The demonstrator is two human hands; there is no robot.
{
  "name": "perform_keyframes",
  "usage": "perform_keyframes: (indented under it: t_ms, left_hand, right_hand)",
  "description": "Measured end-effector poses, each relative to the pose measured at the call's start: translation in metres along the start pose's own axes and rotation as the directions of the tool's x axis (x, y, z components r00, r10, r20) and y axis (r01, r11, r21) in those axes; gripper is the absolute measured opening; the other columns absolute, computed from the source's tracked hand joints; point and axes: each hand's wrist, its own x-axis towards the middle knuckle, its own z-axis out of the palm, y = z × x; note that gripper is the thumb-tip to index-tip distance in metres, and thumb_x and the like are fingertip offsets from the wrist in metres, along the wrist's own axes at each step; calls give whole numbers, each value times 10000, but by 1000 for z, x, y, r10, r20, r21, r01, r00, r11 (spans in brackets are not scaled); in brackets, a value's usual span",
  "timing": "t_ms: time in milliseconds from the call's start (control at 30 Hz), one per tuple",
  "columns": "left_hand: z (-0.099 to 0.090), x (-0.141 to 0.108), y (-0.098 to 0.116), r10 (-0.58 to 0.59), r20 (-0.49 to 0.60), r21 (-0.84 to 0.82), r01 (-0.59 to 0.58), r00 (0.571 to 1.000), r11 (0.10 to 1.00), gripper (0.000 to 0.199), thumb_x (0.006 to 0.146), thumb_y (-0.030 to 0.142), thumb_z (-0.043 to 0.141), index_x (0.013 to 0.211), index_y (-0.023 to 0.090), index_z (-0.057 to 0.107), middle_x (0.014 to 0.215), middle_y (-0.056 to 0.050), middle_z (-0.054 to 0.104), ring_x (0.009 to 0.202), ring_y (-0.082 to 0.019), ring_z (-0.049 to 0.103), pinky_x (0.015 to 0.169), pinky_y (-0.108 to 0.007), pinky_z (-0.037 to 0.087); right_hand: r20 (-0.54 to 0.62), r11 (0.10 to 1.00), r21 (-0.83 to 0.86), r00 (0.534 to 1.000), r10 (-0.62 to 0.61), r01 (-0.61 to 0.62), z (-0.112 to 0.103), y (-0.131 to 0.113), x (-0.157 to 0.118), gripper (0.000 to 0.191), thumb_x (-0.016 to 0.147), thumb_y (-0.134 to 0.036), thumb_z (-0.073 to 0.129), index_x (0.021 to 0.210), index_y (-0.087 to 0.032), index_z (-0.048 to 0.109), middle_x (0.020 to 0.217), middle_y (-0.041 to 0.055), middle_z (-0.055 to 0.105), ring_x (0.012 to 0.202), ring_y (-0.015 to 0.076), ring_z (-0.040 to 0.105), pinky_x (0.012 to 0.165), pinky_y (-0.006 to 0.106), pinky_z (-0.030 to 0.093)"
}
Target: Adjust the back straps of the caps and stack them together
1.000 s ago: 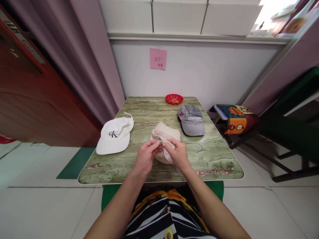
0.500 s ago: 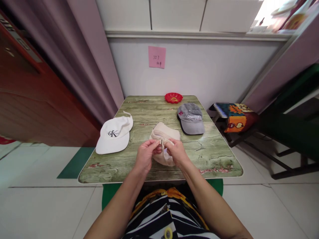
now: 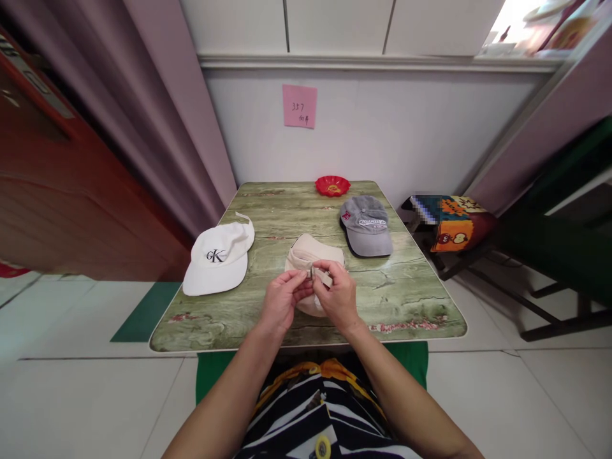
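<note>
The beige cap [image 3: 322,246] lies at the centre of the frame on the green wood-patterned table [image 3: 282,217], its strap [image 3: 324,276] raised between two hands. Thumb and fingertips of the left hand [image 3: 280,299] pinch the strap's left side; the right hand [image 3: 340,299] grips its loose end beside the small buckle [image 3: 312,272]. Pinching close to the buckle and keeping the strap flat, with light, even tension, should stop it twisting or bunching. Toward the upper centre, the scalloped red dish [image 3: 320,189] shows a yellow pattern inside.

Purple curtain [image 3: 176,95] beside white wall [image 3: 382,127]
</note>
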Motion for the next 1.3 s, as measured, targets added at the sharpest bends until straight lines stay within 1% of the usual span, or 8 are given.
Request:
perform_keyframes:
  t_ms: [200, 367, 533, 633, 733, 933, 1133, 1300]
  left_hand:
    - [0, 1, 1, -31, 5, -8, 31, 1000, 999, 185, 675, 155, 795, 803, 85, 680, 738, -74, 735, 646, -145, 698, 668, -258, 594]
    - [2, 2, 3, -39, -14, -4, 39, 999, 999, 111, 730, 117, 740, 795, 88, 655, 713, -71, 725, 620, -148, 695, 652, -267, 599]
    - [2, 4, 3, -48, -12, -5, 48, 999, 999, 83, 751, 98, 713, 808, 83, 655, 709, -67, 724, 622, -149, 698, 649, -267, 604]
    - [1, 4, 2, -46, 2, -17, 46, 999, 999, 95, 745, 93, 716, 815, 86, 653, 721, -61, 729, 631, -145, 699, 659, -271, 607]
    - [2, 3, 3, -61, 4, -18, 61, 998, 998, 94, 745, 88, 712, 810, 93, 644, 711, -57, 728, 626, -145, 697, 657, -276, 608]
    - [4, 2, 9, -119, 22, -6, 119, 993, 993, 30, 787, 65, 661, 767, 86, 652, 693, -70, 727, 607, -145, 696, 640, -260, 601]
    - [4, 5, 13, -205, 46, -5, 206, 978, 979, 116, 848, 62, 597, 784, 65, 695, 694, -89, 732, 592, -151, 700, 645, -256, 595]
    - [2, 7, 13, -263, 71, -31, 266, 962, 963, 166, 869, 60, 558, 787, 62, 702, 709, -94, 736, 612, -164, 709, 677, -281, 598]
  right_hand:
    - [71, 962, 216, 985, 157, -169, -4, 7, 2, 207, 842, -297, 621, 998, -185, 697, 918, 60, 725, 845, 192, 656, 802, 309, 502]
    - [72, 937, 221, 963, 260, -270, -9, 14, 1, 237, 842, -306, 619, 1020, -170, 697, 879, 52, 723, 824, 191, 658, 806, 313, 498]
    - [106, 900, 348, 965, 239, -261, -10, 4, 0, 159, 846, -316, 632, 911, -179, 680, 885, 45, 725, 841, 190, 664, 800, 307, 506]
    - [119, 943, 263, 977, 176, -202, -8, 0, -2, 131, 839, -305, 659, 887, -187, 687, 865, 36, 726, 822, 186, 662, 794, 303, 502]
    - [55, 992, 70, 994, 97, -100, -6, 2, -3, 102, 842, -278, 670, 889, -190, 686, 871, 42, 728, 827, 192, 663, 797, 305, 496]
    - [37, 980, -180, 996, -84, 89, -5, 4, -5, 76, 886, -215, 604, 917, -186, 667, 873, 57, 707, 849, 195, 654, 786, 295, 491]
    - [38, 975, -205, 996, -82, 88, -8, 2, -4, 135, 906, -220, 565, 945, -187, 690, 893, 72, 720, 845, 196, 664, 779, 290, 493]
    - [20, 980, -196, 1000, -19, 23, -9, 0, -2, 123, 864, -226, 579, 839, -191, 694, 817, 55, 716, 786, 192, 661, 745, 283, 480]
